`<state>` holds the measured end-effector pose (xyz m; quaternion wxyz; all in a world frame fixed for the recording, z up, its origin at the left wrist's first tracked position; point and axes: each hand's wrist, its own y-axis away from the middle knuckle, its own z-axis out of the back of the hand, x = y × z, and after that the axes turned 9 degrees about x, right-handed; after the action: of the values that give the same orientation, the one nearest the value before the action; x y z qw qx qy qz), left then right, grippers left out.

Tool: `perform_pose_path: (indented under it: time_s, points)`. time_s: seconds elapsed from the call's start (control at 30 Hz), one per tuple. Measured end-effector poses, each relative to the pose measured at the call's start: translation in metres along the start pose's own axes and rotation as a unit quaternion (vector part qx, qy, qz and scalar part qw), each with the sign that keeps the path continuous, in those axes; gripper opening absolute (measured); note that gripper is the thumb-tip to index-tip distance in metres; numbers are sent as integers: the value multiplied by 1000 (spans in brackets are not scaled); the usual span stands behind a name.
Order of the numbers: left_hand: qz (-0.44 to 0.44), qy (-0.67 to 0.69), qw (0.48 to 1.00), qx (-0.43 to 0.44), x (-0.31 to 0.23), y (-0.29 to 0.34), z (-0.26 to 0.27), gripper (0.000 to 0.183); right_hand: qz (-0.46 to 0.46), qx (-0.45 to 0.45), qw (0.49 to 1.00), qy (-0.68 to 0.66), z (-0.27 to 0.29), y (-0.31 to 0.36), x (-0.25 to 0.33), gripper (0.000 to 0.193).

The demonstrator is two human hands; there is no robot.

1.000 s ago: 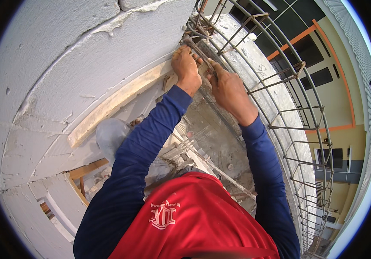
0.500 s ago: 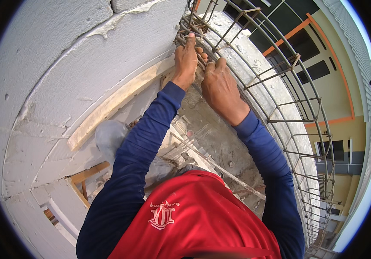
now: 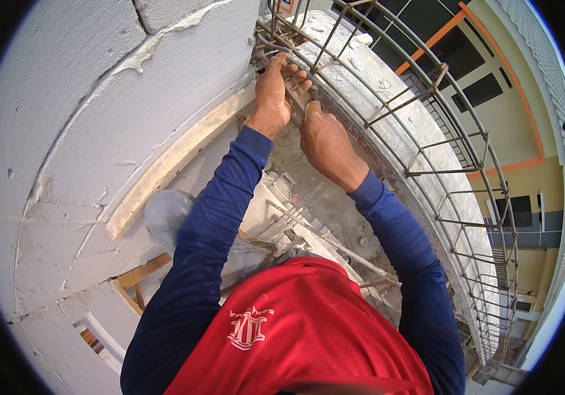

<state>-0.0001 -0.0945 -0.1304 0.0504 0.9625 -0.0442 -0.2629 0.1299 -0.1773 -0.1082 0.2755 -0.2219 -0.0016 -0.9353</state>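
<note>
At the end of a rebar cage, where it meets the block wall, both my hands are close together. My left hand has its thumb raised against the bars and its fingers curled inward; what lies in its grasp is largely hidden. Just to the right and a little lower, my right hand is closed round a thin metal rod, which slants up toward the left fingers. Whether the rod is part of a tool does not show.
A pale block wall with mortar joints rises on the left, a wooden board along it. Right of the hands, the cage runs beside a concrete ledge. Below are timber pieces and rubble. A building stands beyond.
The view has shifted slightly. My right hand has moved a little down and away from the left, and the rod between them now shows. The left fingers are spread a bit more.
</note>
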Motion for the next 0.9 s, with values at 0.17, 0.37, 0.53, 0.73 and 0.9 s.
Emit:
perform_pose_path:
  time_s: [0.17, 0.37, 0.53, 0.73, 0.9]
  points:
    - [-9, -126, 991, -50, 2, -4, 7, 33, -57, 41, 997, 22, -6, 8, 7, 13]
    - [3, 128, 971, 200, 1, -9, 27, 33, -160, 169, 601, -765, 6, 2, -8, 13]
    - [50, -146, 985, 72, -16, -1, 21, 28, -62, 5, 998, 5, -3, 4, -7, 14]
    - [37, -213, 974, 65, -15, -8, 28, 32, -120, 79, 968, -206, 3, 5, 4, 17]
    - [34, 64, 968, 242, -12, -14, 36, 33, -165, 131, 705, -677, 4, 2, -3, 17]
